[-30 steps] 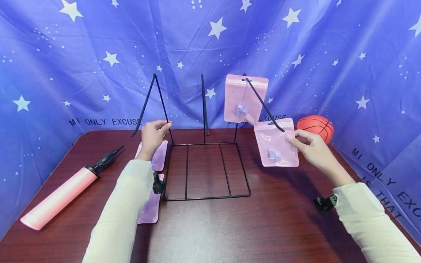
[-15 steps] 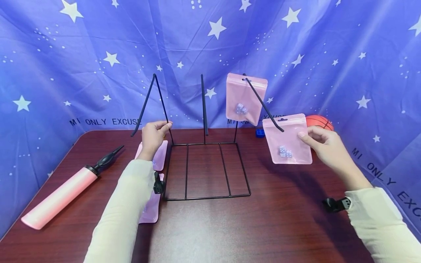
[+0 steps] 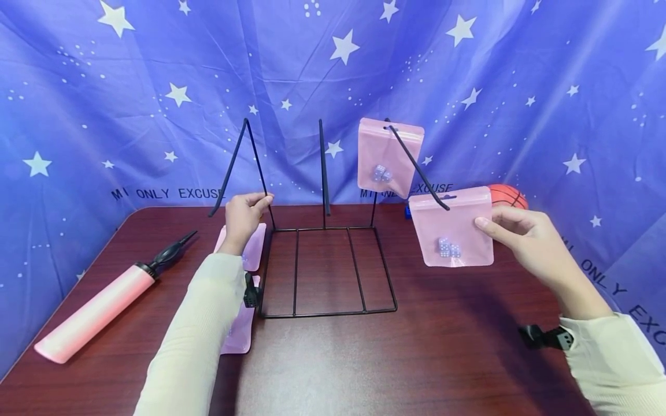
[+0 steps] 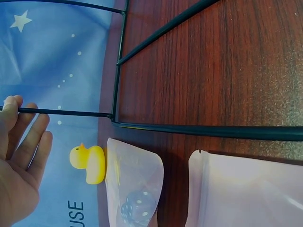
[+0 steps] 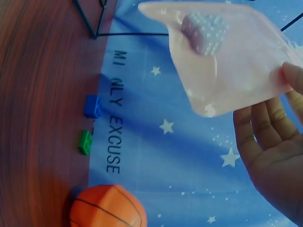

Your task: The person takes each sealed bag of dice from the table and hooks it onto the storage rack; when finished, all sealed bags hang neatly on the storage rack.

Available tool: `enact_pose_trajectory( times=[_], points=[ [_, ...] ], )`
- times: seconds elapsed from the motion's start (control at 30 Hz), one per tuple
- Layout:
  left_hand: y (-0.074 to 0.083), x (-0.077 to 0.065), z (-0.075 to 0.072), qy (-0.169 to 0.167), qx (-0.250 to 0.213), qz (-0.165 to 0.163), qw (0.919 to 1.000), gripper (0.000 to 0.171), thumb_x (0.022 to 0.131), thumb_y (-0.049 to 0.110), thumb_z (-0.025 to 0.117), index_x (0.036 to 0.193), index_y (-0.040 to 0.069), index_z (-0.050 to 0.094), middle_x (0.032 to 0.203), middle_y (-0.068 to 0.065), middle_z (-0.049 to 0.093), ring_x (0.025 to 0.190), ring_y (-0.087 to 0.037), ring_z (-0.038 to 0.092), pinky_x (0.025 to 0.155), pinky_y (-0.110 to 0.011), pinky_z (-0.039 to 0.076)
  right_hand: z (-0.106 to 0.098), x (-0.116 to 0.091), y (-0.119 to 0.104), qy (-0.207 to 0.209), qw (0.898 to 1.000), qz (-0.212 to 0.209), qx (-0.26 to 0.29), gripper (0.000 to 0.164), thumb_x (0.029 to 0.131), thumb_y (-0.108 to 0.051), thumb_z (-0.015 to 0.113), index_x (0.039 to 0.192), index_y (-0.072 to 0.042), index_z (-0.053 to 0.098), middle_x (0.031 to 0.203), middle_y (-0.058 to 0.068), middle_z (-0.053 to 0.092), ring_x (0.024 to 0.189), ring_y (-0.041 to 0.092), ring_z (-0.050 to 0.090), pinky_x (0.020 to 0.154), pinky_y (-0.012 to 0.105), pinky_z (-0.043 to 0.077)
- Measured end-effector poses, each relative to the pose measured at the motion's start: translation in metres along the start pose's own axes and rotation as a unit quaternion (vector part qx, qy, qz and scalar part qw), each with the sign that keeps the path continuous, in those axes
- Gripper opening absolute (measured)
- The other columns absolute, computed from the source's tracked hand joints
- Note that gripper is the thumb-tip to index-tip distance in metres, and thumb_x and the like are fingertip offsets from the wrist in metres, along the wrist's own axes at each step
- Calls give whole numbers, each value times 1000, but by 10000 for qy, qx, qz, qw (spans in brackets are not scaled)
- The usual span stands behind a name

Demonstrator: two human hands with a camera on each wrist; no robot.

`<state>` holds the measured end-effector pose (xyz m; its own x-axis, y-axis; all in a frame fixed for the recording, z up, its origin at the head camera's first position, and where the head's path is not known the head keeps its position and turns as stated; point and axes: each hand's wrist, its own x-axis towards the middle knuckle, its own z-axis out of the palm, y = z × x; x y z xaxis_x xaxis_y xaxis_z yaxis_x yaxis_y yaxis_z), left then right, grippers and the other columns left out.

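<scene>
My right hand (image 3: 531,242) pinches the right edge of a pink zip bag (image 3: 458,225) with several dice inside, thumb in front. The bag's hang hole is close to the tip of the right hook (image 3: 418,164); that hook crosses in front of the bag's top edge, and I cannot tell whether they touch. Another pink bag (image 3: 390,150) hangs farther back on the same hook. My left hand (image 3: 243,219) holds the left upright of the black wire rack (image 3: 328,315) between thumb and fingers, also visible in the left wrist view as a thin upright (image 4: 71,112).
More pink bags (image 3: 240,329) lie left of the rack, partly under my left arm. A pink hand pump (image 3: 99,312) rests at the left. Toward the back are a yellow rubber duck (image 4: 90,163), a toy basketball (image 5: 109,208), a blue block (image 5: 93,106) and a green block (image 5: 85,142).
My right hand has moved right with the bag, rising slightly and then dropping a little. The bag behind it on the hook has swung slightly. My left hand has stayed on the rack.
</scene>
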<state>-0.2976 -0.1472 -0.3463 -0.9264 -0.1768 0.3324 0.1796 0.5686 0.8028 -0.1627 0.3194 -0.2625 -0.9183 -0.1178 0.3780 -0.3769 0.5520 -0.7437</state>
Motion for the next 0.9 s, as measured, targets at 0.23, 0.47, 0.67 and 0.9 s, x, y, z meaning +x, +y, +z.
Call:
enact_pose_trajectory(
  times=[0.23, 0.47, 0.67, 0.9],
  points=[
    [0, -1, 0, -41, -17, -31, 10000, 24, 100, 22, 68, 115, 6, 78, 108, -15, 75, 95, -31, 75, 75, -29, 59, 5, -12, -14, -137, 9992, -358, 71, 13, 93, 2, 69, 102, -4, 76, 84, -4, 73, 74, 6, 63, 68, 17, 47],
    [1, -1, 0, -60, 5, -1, 10000, 25, 101, 22, 67, 116, 5, 77, 109, -16, 74, 96, -34, 74, 77, -34, 60, 8, -17, -24, -197, 9899, -1216, 697, 27, 86, 19, 65, 105, 3, 76, 94, -6, 76, 78, 6, 64, 68, 16, 48],
    [2, -2, -1, -66, 55, -71, 9999, 25, 101, 23, 67, 116, 6, 77, 107, -15, 75, 96, -31, 74, 77, -36, 60, 11, -16, -30, -228, 9729, -1570, 1680, 29, 83, 26, 62, 105, 12, 74, 99, 1, 78, 89, 7, 69, 77, 14, 52],
    [4, -3, -1, -100, 77, -81, 9999, 26, 101, 24, 67, 116, 6, 77, 107, -15, 75, 97, -33, 74, 77, -36, 60, 12, -17, -41, 229, 9852, -1130, 1271, 21, 85, 19, 66, 96, 5, 78, 82, -3, 76, 71, 4, 67, 66, 14, 51]
  ],
)
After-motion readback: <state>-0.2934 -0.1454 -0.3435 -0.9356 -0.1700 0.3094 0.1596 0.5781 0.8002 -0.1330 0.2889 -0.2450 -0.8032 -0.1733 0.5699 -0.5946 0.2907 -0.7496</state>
